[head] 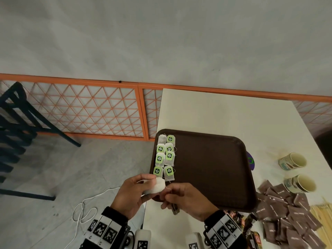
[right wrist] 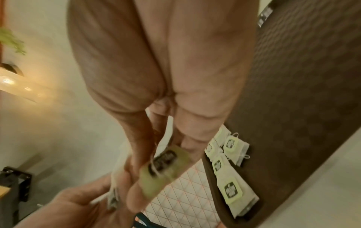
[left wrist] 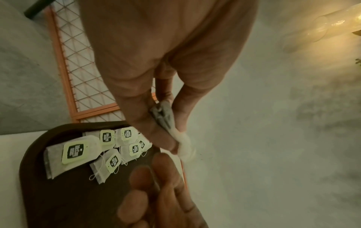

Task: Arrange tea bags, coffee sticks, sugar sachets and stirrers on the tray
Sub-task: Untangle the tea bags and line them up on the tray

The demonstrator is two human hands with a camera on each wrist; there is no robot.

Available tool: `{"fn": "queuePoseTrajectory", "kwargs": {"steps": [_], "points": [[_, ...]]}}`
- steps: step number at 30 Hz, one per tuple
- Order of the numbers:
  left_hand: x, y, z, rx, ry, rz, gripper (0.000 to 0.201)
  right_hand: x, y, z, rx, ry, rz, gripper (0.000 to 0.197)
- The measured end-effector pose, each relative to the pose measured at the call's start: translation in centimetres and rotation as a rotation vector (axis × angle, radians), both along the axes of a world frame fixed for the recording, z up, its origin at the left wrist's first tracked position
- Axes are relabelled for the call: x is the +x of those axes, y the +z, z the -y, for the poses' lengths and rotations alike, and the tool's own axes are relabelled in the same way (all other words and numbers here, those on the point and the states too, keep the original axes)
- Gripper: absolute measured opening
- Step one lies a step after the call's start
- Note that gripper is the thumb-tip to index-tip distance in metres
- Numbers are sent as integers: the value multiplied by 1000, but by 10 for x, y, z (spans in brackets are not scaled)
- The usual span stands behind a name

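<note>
We hold one tea bag (head: pixel 156 187) in the air just off the near left corner of the tray (head: pixel 212 169), our left hand (head: pixel 133 192) pinching the pouch and our right hand (head: pixel 186 198) pinching its green tag (right wrist: pixel 164 168). The two columns of bags (head: pixel 165 156) run away from us along the tray's left edge. The free spot seems to lie just beyond our grip, nearer the left hand.

The stirrers (head: pixel 323 214) run off the head view's right edge; the hands' green tag (right wrist: pixel 166 166) is blurred.
</note>
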State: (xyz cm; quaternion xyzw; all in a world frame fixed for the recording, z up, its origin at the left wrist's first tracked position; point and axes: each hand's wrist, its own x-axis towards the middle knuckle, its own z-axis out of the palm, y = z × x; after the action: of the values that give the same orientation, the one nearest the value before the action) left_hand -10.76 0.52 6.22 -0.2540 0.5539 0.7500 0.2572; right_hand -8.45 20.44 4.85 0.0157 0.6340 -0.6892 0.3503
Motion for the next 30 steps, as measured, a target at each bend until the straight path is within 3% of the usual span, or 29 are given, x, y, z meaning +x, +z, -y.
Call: {"fn": "queuePoseTrajectory", "kwargs": {"steps": [4,9,15,19,23,26,30], "points": [[9,2,-8,0,33,40,12,9,-2,-28,119,-19,-34,16],[16,6,-22,156,135,111,12,19,-3,-39,144,-95,36,19],[26,9,-47,210,175,154,27,21,-1,-24,206,-499,-38,16],[32,6,-63,226,253,154,24,23,6,-19,111,-601,42,13],[32,6,-64,150,264,66,16,19,16,-32,-46,-624,188,7],[31,2,-64,-44,250,-48,13,17,26,-37,-234,-511,316,7],[37,3,-75,-140,209,-114,10,17,26,-23,-176,-548,235,19]]}}
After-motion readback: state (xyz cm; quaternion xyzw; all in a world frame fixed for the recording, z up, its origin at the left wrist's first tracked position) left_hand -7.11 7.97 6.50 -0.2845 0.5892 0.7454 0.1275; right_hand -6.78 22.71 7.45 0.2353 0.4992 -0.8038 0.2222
